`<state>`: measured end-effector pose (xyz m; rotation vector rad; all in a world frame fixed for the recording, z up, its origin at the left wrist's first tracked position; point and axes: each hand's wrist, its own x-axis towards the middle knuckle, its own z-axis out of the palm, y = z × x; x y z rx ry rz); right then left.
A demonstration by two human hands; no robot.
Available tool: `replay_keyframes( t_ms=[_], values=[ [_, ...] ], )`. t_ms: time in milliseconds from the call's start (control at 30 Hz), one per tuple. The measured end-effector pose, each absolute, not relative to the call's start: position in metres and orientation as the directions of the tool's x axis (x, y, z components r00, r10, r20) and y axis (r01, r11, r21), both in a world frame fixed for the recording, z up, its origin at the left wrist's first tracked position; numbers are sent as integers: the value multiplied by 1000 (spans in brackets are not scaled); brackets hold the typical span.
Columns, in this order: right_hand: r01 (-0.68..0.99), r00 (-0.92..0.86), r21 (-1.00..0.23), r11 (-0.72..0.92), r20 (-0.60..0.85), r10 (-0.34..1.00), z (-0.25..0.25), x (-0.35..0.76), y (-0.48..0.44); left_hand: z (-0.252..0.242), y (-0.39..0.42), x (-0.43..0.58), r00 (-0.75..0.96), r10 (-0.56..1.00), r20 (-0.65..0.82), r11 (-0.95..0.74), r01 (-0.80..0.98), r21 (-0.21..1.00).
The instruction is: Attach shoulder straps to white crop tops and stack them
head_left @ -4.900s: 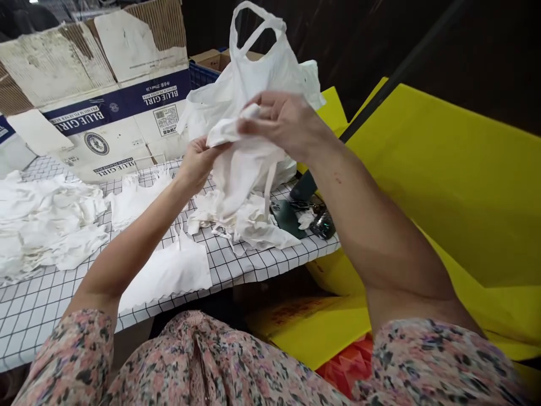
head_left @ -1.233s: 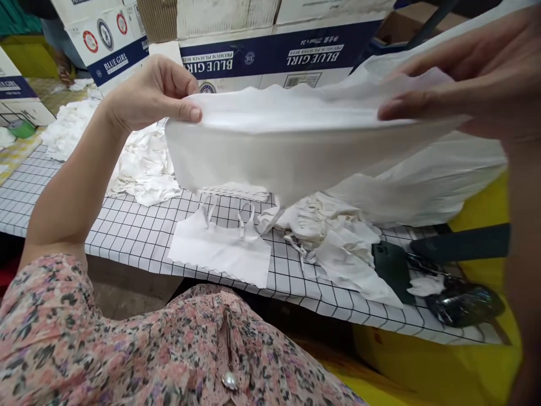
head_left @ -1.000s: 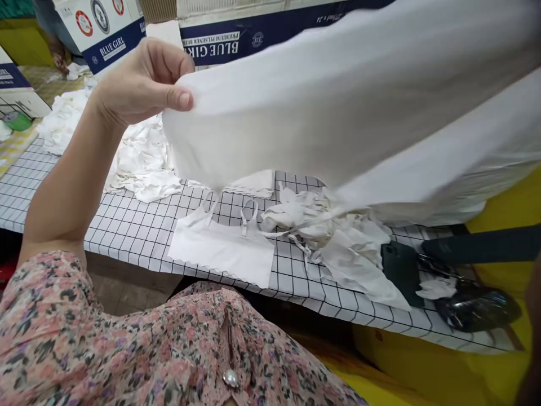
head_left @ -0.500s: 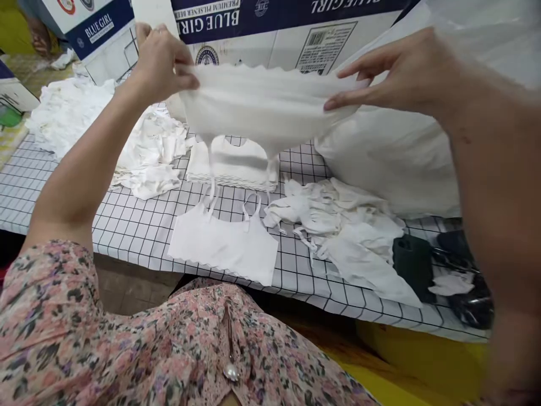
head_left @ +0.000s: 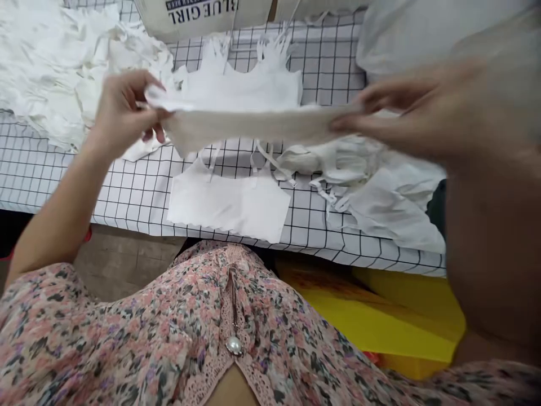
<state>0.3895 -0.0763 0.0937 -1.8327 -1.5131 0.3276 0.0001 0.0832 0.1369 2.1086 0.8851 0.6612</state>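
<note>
Far left: a heap of white fabric pieces (head_left: 46, 62), crumpled and overlapping, lying on a tabletop (head_left: 127, 192) covered in white cloth with a black grid. Below the tabletop's near edge, a strip of brown floor (head_left: 122, 259). Left of centre: the person's left hand (head_left: 124, 107), closed in a pinch, thumb and curled fingers gripping the left end of a held white crop top (head_left: 253, 125). Centre: that top, stretched flat and roughly level between the two hands, hanging above the tabletop and clear of it, with thin straps showing below it. Directly beneath it, a second white crop top (head_left: 228, 203) lies flat, its scalloped hem toward the person. Behind the held piece, a third white crop top (head_left: 240, 84) lies flat with its straps pointing away. At the top edge, a cardboard box (head_left: 203, 14) printed "BLUE GIRL". Foreground centre: a floral blouse (head_left: 127, 344) with a pearl-like button (head_left: 234, 345), worn by the person. Right of centre: a loose pile of white fabric and strap pieces (head_left: 376, 194) on the tabletop, and a yellow board (head_left: 372, 316) below its edge. Right: the person's right hand (head_left: 409, 107), blurred, fingers extended and gripping the top's right end. Upper right: a white plastic bag (head_left: 431, 39).
</note>
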Motion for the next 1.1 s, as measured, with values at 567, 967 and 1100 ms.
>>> replay_keyframes(
  t_ms=[567,967,1100],
  values=[
    [898,-139,-286,333,535,834,-13,307,-218,18,-17,-83,776,590,224,-675,322,663],
    [919,-201,-209,334,480,854,-28,296,-254,8,-32,-100,813,557,172,-752,404,521],
    [900,-149,-301,314,465,873,-31,279,-250,-1,-27,-80,518,835,185,-520,634,573]
  ],
)
